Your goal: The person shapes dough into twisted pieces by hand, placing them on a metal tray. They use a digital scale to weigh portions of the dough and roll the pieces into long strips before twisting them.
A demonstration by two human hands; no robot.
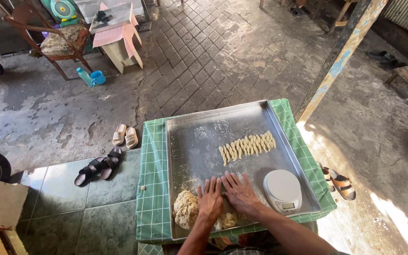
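Twists [247, 145] of dough, about a dozen, already lie in a row on the tray [190, 137]; a big lump [185, 208] waits at its near edge. Left hand [211, 198] and right hand [238, 191] press flat, fingers spread, on a piece hidden beneath them, gripping nothing, beside the scale [283, 190]

Green cloth [154, 189] with thin white checks; silvery grey baking tray [199, 137]; pale yellow twisted dough pieces [247, 145]; cream dough lump [185, 209]; white round kitchen scale [283, 189]; grey paved floor [213, 52].
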